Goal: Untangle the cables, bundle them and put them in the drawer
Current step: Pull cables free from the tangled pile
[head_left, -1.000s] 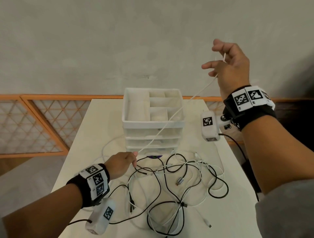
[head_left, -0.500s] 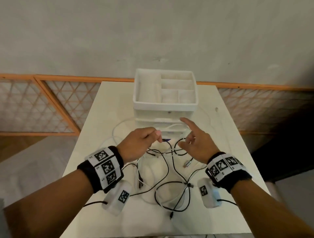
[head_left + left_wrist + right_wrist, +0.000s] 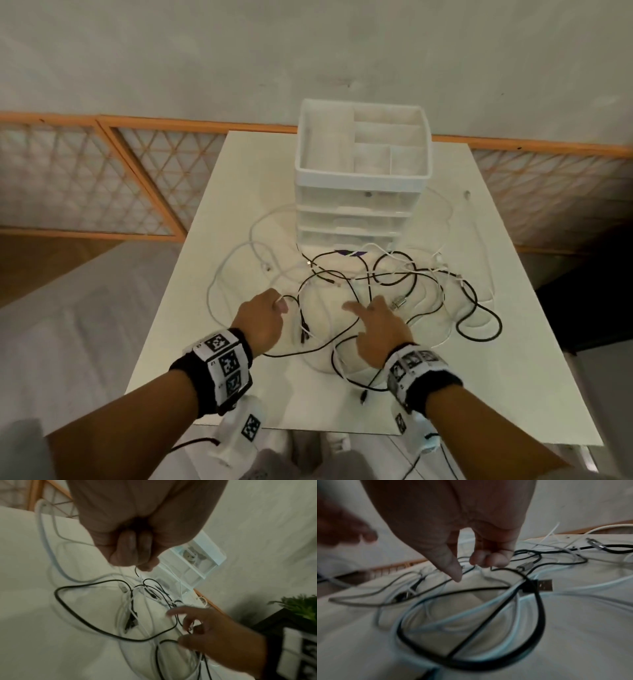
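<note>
**Fingers lowered back to the cable tangle**

Fingers (image 3: 130, 550) of the left hand (image 3: 263, 320) are curled shut around the end of a thin white cable (image 3: 226, 270), pinched at the near left edge of the tangle. A second ago that cable was stretched taut in the air between both hands; now it has been let go by the right hand (image 3: 380, 329), which has been brought down low over the heap with forefinger and thumb spread and nothing held. One strand is therefore judged only partly freed, and untangling is still under way. The mixed black and white cables (image 3: 394, 294) lie knotted on the white bench (image 3: 513, 359), directly under and beyond the right fingertips (image 3: 456, 574). The white plastic drawer unit (image 3: 359, 209) stands behind the heap, drawers closed.
</note>
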### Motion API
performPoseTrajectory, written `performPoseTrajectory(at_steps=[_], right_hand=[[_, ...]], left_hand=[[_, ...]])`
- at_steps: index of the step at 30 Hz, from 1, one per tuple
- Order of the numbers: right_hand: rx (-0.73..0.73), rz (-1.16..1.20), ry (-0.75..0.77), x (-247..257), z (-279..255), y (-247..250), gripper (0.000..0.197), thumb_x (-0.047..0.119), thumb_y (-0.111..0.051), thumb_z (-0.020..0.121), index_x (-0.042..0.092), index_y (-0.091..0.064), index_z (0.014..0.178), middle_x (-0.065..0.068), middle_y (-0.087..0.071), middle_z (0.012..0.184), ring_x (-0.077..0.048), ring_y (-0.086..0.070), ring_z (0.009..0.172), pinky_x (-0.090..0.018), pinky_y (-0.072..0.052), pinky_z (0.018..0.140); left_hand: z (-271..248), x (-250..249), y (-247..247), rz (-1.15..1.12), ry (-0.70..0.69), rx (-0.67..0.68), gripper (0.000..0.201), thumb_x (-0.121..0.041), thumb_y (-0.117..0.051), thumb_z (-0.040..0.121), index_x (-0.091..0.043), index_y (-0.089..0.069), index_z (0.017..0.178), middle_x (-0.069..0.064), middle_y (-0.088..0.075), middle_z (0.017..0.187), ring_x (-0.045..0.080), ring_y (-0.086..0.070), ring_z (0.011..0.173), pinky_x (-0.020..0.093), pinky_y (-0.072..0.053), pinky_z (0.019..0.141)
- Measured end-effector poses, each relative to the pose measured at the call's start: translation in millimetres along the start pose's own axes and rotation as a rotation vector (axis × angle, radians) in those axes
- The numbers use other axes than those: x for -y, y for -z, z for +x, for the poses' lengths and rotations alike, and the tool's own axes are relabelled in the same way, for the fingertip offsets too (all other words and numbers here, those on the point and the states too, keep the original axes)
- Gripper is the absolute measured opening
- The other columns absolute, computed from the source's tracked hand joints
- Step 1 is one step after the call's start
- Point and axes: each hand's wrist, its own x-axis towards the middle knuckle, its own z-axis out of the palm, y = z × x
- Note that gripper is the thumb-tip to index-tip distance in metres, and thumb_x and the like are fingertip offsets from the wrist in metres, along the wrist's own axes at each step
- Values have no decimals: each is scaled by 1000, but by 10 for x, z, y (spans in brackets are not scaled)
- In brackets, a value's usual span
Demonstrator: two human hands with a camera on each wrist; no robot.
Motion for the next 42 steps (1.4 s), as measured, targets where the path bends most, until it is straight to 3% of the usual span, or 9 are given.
performPoseTrajectory(at_steps=[3,7,11,15,19,28,31,35,42], right_hand=[[79,-215,-16,156,-3,-61,26,29,-49,94,31,-58,118,-5,-50,122,-30,-60,104,-36,-48,86],[-183,156,46,414,-7,474,22,47,-55,94,28,-65,90,4,-64,92,-20,-63,89,-32,-50,79],[-525,553,92,494,-150,1396,21,36,-68,90,26,-65,71,15,-58,60,-1,-52,57,-17,-39,59],[-777,977,40,297,-313,2086,17,27,-71,86,17,-71,72,-10,-67,72,-16,-50,51,-27,-40,51],[-929,1119,5,-19,-387,2420,13,15,-65,79,25,-71,73,-1,-68,77,-12,-50,46,-26,-39,48],[-705,973,14,-65,-393,2066,22,5,-60,81,19,-74,71,-2,-74,78,-10,-48,45,-23,-35,46],[-451,634,143,113,-434,1940,34,-1,-50,91,23,-73,94,-1,-75,75,0,-49,44,-17,-38,48],[-223,505,354,409,-538,2035,40,-1,-46,95,29,-61,117,-5,-72,73,-1,-47,43,-18,-41,48],[-582,562,400,371,-371,2413,26,12,-51,98,31,-60,114,1,-64,70,-1,-48,46,-22,-37,55]], left_hand=[[-41,-147,-23,-94,-85,-92,23,-22,-41,100,-23,-63,92,-7,-61,79,16,-55,73,19,-37,57],[-104,-343,-48,-162,-247,-156,24,-24,-42,103,-20,-65,100,-8,-72,91,12,-58,75,3,-38,61],[-113,-392,-47,-253,-280,-97,28,-28,-40,104,-20,-65,92,-8,-61,66,16,-53,63,21,-44,59],[4,-320,187,-120,-274,-173,30,-24,-37,104,-12,-61,91,-12,-49,64,4,-46,58,10,-35,54],[171,-189,389,-70,-193,-208,30,-19,-37,103,-13,-58,83,-2,-55,71,14,-50,66,12,-34,58],[301,-344,739,-114,-101,-226,32,-32,-39,104,-17,-67,108,4,-71,108,20,-59,79,30,-43,68],[220,-743,820,-438,-224,-232,29,-24,-40,104,-11,-65,96,7,-73,90,16,-39,48,24,-31,44],[117,-1344,759,-534,-549,-205,30,-33,-37,105,-22,-64,113,-7,-70,107,2,-47,55,20,-36,52],[233,-1341,333,-409,-617,-9,33,-31,-34,106,-16,-63,101,-6,-48,66,3,-41,57,17,-33,59]])
